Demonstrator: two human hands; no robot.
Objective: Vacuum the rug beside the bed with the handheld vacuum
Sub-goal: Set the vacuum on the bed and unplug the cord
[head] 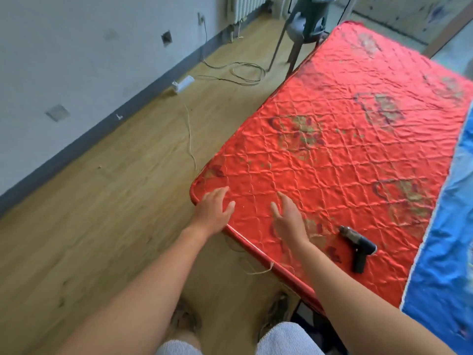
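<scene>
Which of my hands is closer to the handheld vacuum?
Your right hand, over the red quilt beside the handheld vacuum; your left hand is farther off, at the quilt's corner.

Red quilted mattress [345, 139], faded floral patches; blue sheet [445, 252]; black vacuum [359, 248]; tan wood floor [102, 213].

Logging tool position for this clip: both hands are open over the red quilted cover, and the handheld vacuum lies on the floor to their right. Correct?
No. The head view shows the handheld vacuum lying on the red quilted cover, not the floor. The left hand and right hand are open over that cover, as stated.
</scene>
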